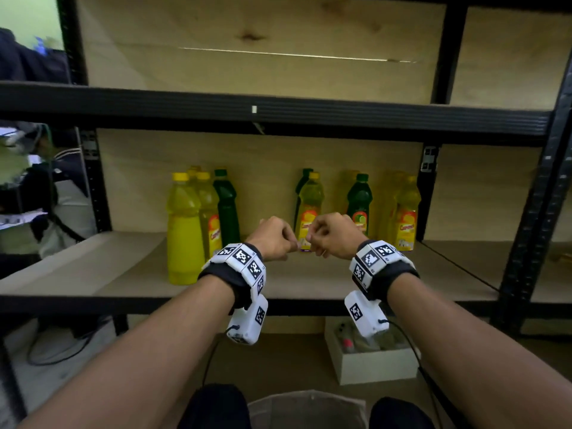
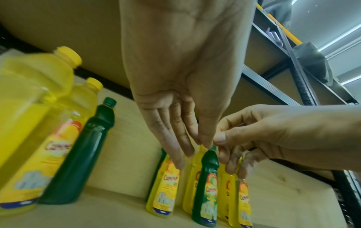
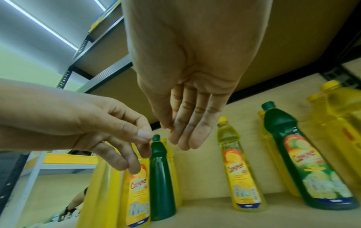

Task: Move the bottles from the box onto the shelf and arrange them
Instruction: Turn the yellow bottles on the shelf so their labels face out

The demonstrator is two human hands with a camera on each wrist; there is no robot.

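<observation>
Bottles (image 1: 309,209) stood upright on shelf (image 1: 309,278). Left hand (image 1: 274,238) & right hand (image 1: 332,235) loosely curled, holding nothing. Bottles prob. heavy w/ liquid, slick plastic; best gripped at the waist.

Shelf (image 1: 309,280): wooden board, black frame, before me.
Bottles at 10 o'clock (image 1: 202,218): yellow and green, upright.
Bottles at 1 o'clock (image 1: 359,205): yellow and green, upright.

Head view faces shelf (image 1: 309,280); wrist views close beneath, sharing bottles (image 2: 206,188).
</observation>
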